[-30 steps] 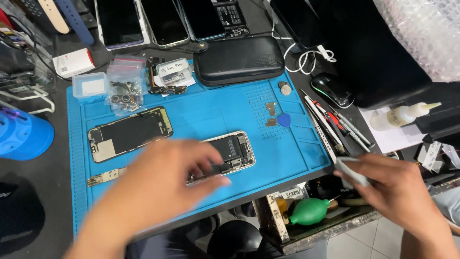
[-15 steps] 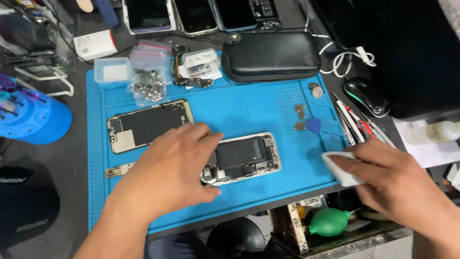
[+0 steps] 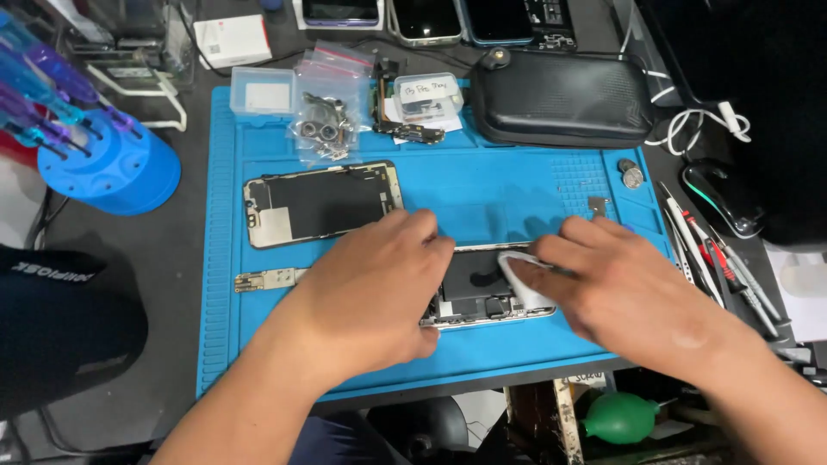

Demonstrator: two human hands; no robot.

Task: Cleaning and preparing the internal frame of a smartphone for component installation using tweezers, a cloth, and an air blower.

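An opened phone (image 3: 482,297) lies flat on the blue mat (image 3: 517,198), near its front edge, with its inner parts facing up. It is pinned at its left end by the left hand (image 3: 370,293), which is spread wide and pressed down over it, apparently so that the body is kept from sliding on the mat. A small white wipe (image 3: 521,280) is pinched in the right hand (image 3: 620,288) and laid on the dark inner surface of the phone, the fingers being curled close around it; the flat pose suggests that pressure is being put through the wipe.

A detached screen (image 3: 319,202) has been set face down on the mat behind the left hand, apart from the phone. Bags of small parts (image 3: 327,120) and a clear box (image 3: 263,90) are kept along the far edge of the mat, beside a black case (image 3: 560,99). A blue screwdriver stand (image 3: 108,159) is placed on the table left of the mat, and tweezers (image 3: 715,250) are laid at its right edge, within reach of the right hand. A green blower (image 3: 620,418) is seen below the table edge.
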